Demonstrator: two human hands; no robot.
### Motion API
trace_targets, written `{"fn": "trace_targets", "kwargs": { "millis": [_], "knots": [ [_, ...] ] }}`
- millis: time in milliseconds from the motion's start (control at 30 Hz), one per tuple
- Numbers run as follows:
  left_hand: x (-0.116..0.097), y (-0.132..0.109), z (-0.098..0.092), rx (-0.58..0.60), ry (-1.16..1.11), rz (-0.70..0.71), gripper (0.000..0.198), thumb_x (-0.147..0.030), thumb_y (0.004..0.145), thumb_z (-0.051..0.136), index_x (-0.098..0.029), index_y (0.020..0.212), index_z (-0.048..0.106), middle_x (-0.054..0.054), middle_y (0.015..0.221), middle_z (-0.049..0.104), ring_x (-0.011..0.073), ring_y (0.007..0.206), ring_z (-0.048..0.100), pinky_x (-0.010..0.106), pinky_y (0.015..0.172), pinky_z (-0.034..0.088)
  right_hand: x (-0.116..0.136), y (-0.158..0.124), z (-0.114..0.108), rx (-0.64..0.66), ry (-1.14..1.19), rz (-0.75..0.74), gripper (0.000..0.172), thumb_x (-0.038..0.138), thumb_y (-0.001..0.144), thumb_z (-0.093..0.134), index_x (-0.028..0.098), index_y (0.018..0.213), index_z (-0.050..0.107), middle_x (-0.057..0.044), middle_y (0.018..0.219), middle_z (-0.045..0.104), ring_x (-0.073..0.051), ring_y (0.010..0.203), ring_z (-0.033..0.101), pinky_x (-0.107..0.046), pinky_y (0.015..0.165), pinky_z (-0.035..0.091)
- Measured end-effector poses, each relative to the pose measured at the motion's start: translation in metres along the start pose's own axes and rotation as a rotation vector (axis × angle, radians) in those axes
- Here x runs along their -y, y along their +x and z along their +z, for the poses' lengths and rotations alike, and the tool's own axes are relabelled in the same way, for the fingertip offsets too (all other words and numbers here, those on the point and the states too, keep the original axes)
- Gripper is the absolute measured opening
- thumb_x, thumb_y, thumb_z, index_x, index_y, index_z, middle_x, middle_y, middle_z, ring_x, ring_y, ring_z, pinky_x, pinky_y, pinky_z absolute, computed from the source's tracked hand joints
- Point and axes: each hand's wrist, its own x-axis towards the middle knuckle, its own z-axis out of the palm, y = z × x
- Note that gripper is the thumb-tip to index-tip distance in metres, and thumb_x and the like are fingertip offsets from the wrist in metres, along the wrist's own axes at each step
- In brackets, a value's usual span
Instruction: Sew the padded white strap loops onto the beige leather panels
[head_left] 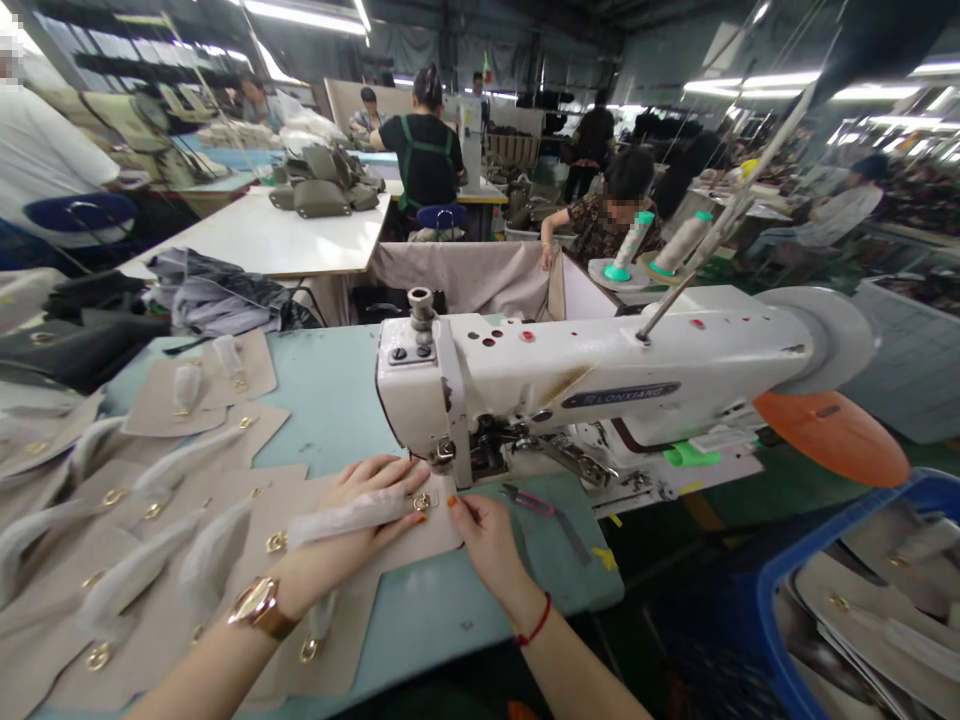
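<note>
My left hand [367, 482] lies flat, fingers stretched, on a beige bag panel [427, 535] under the head of a white sewing machine [510, 370]. A bag handle [349, 515] wrapped in white film runs across that hand, with a gold ring [421, 502] at its end. With thumb and curled fingers my right hand [487, 545] pinches the panel's right edge, close to the needle area. Just right of it are thread snips [531, 501] with pink handles and a narrow grey strip [574, 540]. The needle tip is hard to make out.
Several more beige panels [112, 560] with wrapped handles overlap on the blue-green table [330, 370] at left. A blue bin [772, 590] holding similar panels stands at right. Thread cones [682, 243] rise behind the machine. Co-workers [427, 150] sit beyond.
</note>
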Motion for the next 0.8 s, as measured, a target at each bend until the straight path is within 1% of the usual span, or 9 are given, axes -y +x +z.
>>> {"fn": "trace_targets", "kwargs": {
  "millis": [100, 200, 300, 400, 500, 567, 667, 733, 800],
  "knots": [
    [0.003, 0.004, -0.002, -0.002, -0.025, -0.002, 0.041, -0.051, 0.091, 0.050, -0.029, 0.124, 0.061, 0.005, 0.124, 0.063, 0.0277, 0.114, 0.051, 0.041, 0.092, 0.041, 0.000, 0.004, 0.001, -0.027, -0.006, 0.017, 0.042, 0.044, 0.089, 0.047, 0.015, 0.060, 0.054, 0.001, 0.055, 0.044, -0.009, 0.052, 0.038, -0.021, 0.047, 0.025],
    [0.005, 0.008, -0.002, -0.034, -0.064, -0.017, 0.037, -0.050, 0.092, 0.050, -0.030, 0.121, 0.062, 0.004, 0.120, 0.064, 0.0264, 0.111, 0.053, 0.040, 0.091, 0.042, -0.002, 0.008, 0.003, -0.038, 0.019, 0.057, 0.042, 0.046, 0.088, 0.049, 0.016, 0.058, 0.052, 0.001, 0.052, 0.045, -0.009, 0.048, 0.040, -0.021, 0.044, 0.026],
    [0.006, 0.010, -0.001, -0.077, -0.102, -0.035, 0.036, -0.048, 0.092, 0.051, -0.029, 0.120, 0.063, 0.004, 0.120, 0.063, 0.0262, 0.113, 0.052, 0.041, 0.095, 0.041, -0.006, 0.012, 0.005, -0.017, 0.087, 0.104, 0.042, 0.049, 0.087, 0.050, 0.017, 0.061, 0.053, 0.000, 0.054, 0.049, -0.010, 0.046, 0.045, -0.021, 0.042, 0.029],
    [0.007, 0.011, 0.002, -0.094, -0.134, -0.034, 0.039, -0.049, 0.090, 0.053, -0.025, 0.120, 0.062, 0.007, 0.124, 0.060, 0.0264, 0.113, 0.052, 0.042, 0.096, 0.042, -0.009, 0.012, 0.005, -0.006, 0.118, 0.123, 0.044, 0.054, 0.087, 0.051, 0.017, 0.064, 0.055, -0.001, 0.055, 0.053, -0.011, 0.046, 0.050, -0.021, 0.041, 0.033],
    [0.009, 0.012, 0.006, -0.094, -0.140, -0.032, 0.040, -0.051, 0.088, 0.056, -0.023, 0.116, 0.064, 0.009, 0.122, 0.058, 0.0267, 0.110, 0.054, 0.041, 0.094, 0.044, -0.006, 0.006, 0.004, 0.028, 0.151, 0.130, 0.044, 0.055, 0.089, 0.049, 0.017, 0.068, 0.057, -0.002, 0.056, 0.057, -0.012, 0.048, 0.054, -0.020, 0.042, 0.037],
    [0.010, 0.013, 0.008, -0.091, -0.131, -0.029, 0.037, -0.051, 0.088, 0.057, -0.023, 0.110, 0.067, 0.009, 0.113, 0.062, 0.0263, 0.105, 0.056, 0.041, 0.093, 0.045, -0.002, -0.001, 0.001, 0.051, 0.174, 0.125, 0.044, 0.054, 0.090, 0.049, 0.016, 0.072, 0.059, -0.002, 0.058, 0.059, -0.012, 0.049, 0.055, -0.020, 0.044, 0.039],
    [0.010, 0.015, 0.007, -0.085, -0.144, -0.023, 0.034, -0.050, 0.089, 0.056, -0.022, 0.105, 0.068, 0.007, 0.102, 0.066, 0.0246, 0.099, 0.059, 0.040, 0.092, 0.046, 0.003, -0.012, -0.003, 0.083, 0.157, 0.107, 0.045, 0.054, 0.091, 0.049, 0.015, 0.073, 0.061, -0.002, 0.059, 0.060, -0.010, 0.048, 0.053, -0.019, 0.046, 0.040],
    [0.010, 0.016, 0.006, -0.078, -0.188, -0.029, 0.035, -0.049, 0.089, 0.055, -0.021, 0.105, 0.068, 0.007, 0.101, 0.068, 0.0247, 0.099, 0.061, 0.041, 0.094, 0.046, 0.005, -0.016, -0.005, 0.106, 0.157, 0.101, 0.048, 0.057, 0.091, 0.049, 0.014, 0.075, 0.063, -0.002, 0.059, 0.061, -0.009, 0.048, 0.052, -0.019, 0.046, 0.040],
    [0.013, 0.015, 0.007, -0.071, -0.233, -0.061, 0.036, -0.050, 0.089, 0.055, -0.020, 0.105, 0.067, 0.009, 0.105, 0.069, 0.0265, 0.103, 0.061, 0.043, 0.097, 0.046, 0.005, -0.017, -0.006, 0.129, 0.200, 0.106, 0.051, 0.059, 0.090, 0.048, 0.013, 0.078, 0.065, -0.004, 0.064, 0.064, -0.009, 0.049, 0.053, -0.018, 0.045, 0.041]
  ]
}}
